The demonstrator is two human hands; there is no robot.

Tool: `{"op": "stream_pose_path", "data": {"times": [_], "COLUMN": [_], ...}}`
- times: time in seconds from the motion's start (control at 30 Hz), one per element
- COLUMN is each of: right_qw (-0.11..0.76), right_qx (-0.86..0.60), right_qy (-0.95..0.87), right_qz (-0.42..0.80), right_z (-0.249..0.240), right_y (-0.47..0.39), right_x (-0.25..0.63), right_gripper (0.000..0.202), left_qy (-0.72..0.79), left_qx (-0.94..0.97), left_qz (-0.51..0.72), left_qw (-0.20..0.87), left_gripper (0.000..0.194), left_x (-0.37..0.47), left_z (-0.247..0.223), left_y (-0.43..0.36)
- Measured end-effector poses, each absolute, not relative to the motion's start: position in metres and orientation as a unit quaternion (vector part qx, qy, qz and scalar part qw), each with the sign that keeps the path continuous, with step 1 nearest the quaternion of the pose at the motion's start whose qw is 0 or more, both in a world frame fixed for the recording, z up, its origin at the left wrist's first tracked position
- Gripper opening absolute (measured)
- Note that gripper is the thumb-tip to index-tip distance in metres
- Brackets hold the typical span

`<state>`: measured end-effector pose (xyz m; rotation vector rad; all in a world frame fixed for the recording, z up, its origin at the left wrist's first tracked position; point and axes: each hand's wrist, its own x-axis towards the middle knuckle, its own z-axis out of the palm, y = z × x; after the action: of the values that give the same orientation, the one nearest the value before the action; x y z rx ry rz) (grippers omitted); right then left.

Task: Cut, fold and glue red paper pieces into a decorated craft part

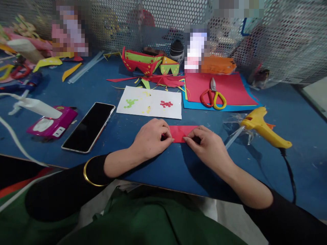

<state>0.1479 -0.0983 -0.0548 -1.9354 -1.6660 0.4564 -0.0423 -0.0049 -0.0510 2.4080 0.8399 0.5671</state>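
Note:
A small strip of red paper (180, 131) lies on the blue table between my two hands. My left hand (155, 139) pinches its near edge at the left, thumb against fingertips. At the right, my right hand (204, 140) pinches the same edge, and its curled fingers cover that end. Just beyond the strip sits a white sheet (153, 110) bearing small green, yellow and red paper bits. To the right of my right hand, a yellow glue gun (263, 126) rests with its clear glue stick pointing toward me.
Red and yellow-handled scissors (213, 95) lie on stacked red and blue paper (240, 88). A phone (89, 127) and a purple power socket (55, 124) are at the left. Farther back are red and green paper shapes (143, 61), paper scraps (166, 80) and a metal mesh (163, 15).

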Motion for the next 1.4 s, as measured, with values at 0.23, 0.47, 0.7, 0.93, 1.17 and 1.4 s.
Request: {"op": "stream_pose_path", "data": {"times": [0.23,0.47,0.7,0.93,1.17,1.4], "right_qw": [0.275,0.280,0.360,0.505,0.564,0.581], "right_qx": [-0.711,-0.705,-0.658,-0.629,-0.594,-0.577], "right_qy": [-0.629,-0.635,-0.642,-0.551,-0.516,-0.533], "right_qz": [0.152,0.146,0.160,0.211,0.248,0.212], "right_z": [-0.057,-0.059,-0.053,-0.035,-0.025,-0.007], "right_y": [-0.098,-0.098,-0.099,-0.097,-0.092,-0.080], "right_x": [0.149,0.150,0.148,0.146,0.139,0.143], "right_gripper": [0.023,0.024,0.015,0.016,0.020,0.020], "left_qy": [0.314,0.306,0.351,0.354,0.225,0.207], "left_qx": [0.888,0.892,0.841,0.788,0.853,0.840], "left_qz": [0.211,0.216,0.271,0.441,0.446,0.391], "left_qw": [0.260,0.255,0.311,0.244,0.155,0.316], "left_gripper": [0.016,0.016,0.015,0.052,0.046,0.030], "left_x": [-0.042,-0.042,-0.044,-0.047,-0.037,-0.010], "left_z": [-0.051,-0.052,-0.049,-0.041,-0.036,-0.027], "left_y": [-0.005,-0.005,0.000,0.000,-0.003,0.009]}}
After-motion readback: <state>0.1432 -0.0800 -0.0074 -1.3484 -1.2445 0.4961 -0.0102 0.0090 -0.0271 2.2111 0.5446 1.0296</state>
